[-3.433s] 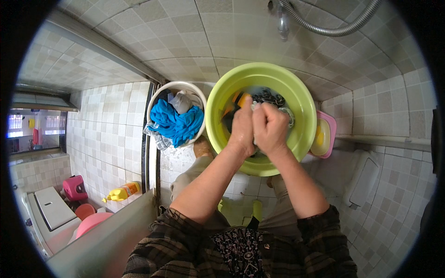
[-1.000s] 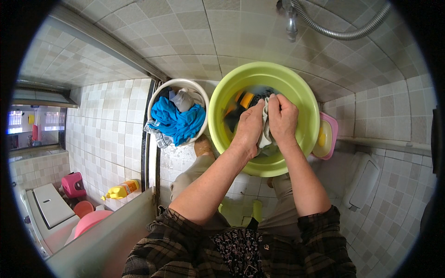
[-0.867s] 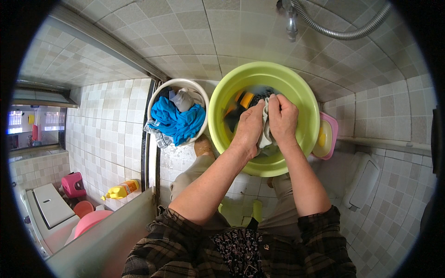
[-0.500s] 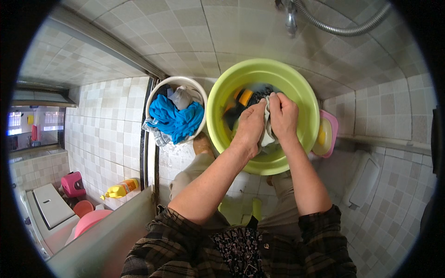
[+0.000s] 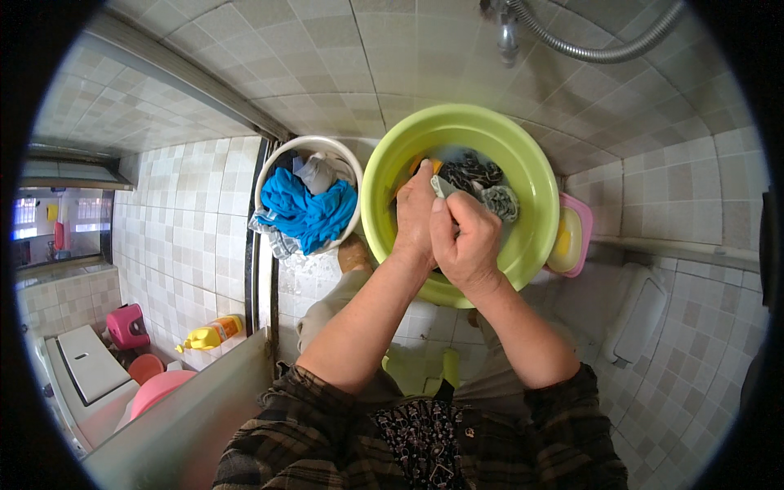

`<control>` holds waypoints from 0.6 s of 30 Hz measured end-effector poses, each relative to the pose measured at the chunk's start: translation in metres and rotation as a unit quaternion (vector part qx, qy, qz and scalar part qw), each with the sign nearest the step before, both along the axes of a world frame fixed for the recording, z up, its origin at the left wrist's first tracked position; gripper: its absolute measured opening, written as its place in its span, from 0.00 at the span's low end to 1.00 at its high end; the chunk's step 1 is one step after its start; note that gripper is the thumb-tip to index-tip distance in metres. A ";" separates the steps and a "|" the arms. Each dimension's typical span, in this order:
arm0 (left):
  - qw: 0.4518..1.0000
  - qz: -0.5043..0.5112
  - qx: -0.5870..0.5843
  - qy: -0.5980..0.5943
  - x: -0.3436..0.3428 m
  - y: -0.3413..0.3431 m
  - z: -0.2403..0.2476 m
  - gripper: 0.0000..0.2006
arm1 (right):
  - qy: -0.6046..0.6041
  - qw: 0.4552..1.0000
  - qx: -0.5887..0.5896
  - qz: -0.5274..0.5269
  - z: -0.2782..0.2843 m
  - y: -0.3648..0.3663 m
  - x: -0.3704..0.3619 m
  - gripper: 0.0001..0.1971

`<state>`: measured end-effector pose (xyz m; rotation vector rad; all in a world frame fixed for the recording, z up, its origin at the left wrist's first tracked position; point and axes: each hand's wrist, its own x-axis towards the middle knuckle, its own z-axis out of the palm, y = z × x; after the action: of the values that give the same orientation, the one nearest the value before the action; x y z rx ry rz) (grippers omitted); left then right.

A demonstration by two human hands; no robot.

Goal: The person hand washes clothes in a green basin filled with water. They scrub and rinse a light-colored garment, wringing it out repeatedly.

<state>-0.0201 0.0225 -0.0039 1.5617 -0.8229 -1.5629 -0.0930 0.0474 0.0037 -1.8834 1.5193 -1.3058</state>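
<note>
Observing both hands low over the green basin (image 5: pixel 542 204), we found a pale cloth (image 5: pixel 443 189) between them — the right hand (image 5: pixel 467 238) curled closed around it, the left hand (image 5: pixel 415 214) laid against its other side, though we could not tell whether those fingers gripped. Only a narrow strip of the cloth showed above the right knuckles.

We judged slipping the main risk: wet fabric in a bunched hold could have slid free into the water (image 5: pixel 449 152). Snagging came second, we thought, since the dark patterned cloth (image 5: pixel 469 171) and the grey bunched cloth (image 5: pixel 500 204) lay near the right knuckles. A sharp pull might also have splashed water over the rim.

Hidden from us: the undersides of both hands, the pale cloth's lower end and most of the basin's floor. An orange patch (image 5: pixel 436 165) beyond the left hand was partly covered — we could not identify it.
</note>
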 end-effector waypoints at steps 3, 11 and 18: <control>0.992 0.033 0.049 0.114 -0.006 0.008 -0.010 0.15 | -0.007 0.999 0.052 -0.012 -0.010 -0.014 -0.010 0.13; 0.966 0.124 0.107 0.199 -0.012 0.006 0.012 0.19 | -0.058 0.989 0.114 -0.072 -0.008 -0.018 -0.009 0.15; 0.968 0.091 0.105 0.207 -0.012 0.006 -0.008 0.22 | -0.022 0.989 0.126 -0.075 -0.015 -0.025 -0.017 0.15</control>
<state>-0.0326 0.0284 -0.0119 1.3368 -0.2826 -1.7968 -0.1097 0.0221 -0.0115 -1.6006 1.7404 -1.1454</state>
